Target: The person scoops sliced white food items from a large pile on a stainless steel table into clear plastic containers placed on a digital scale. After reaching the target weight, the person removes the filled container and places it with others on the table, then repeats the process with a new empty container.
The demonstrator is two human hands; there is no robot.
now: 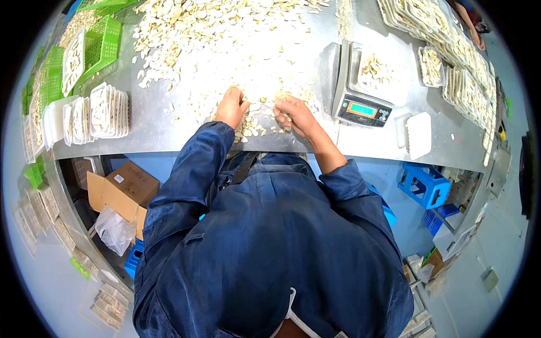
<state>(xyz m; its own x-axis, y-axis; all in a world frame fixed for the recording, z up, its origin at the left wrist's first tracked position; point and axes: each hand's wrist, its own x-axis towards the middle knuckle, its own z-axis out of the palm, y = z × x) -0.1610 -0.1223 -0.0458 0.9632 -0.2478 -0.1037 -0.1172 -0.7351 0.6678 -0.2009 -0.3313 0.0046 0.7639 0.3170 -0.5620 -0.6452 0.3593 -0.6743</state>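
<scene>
Pale, mushroom-like food slices [249,129] lie loose on the steel table [156,126] just before me. My left hand [231,106] rests at these slices, its fingertips pointing down among them. To its right, my right hand [294,114] has curled fingers close above the slices; whether either hand pinches a piece is hidden. A digital scale [363,110] with a lit green display stands right of my right hand. On it sits a clear plastic tray holding more slices [374,69].
A large slice heap [190,25] spreads at the back. Filled trays [465,91] stand in rows at right; a white tray [419,135] lies nearer. Tray stacks [110,110] and green baskets [101,46] are at left. Another person's hand [477,40] shows far right.
</scene>
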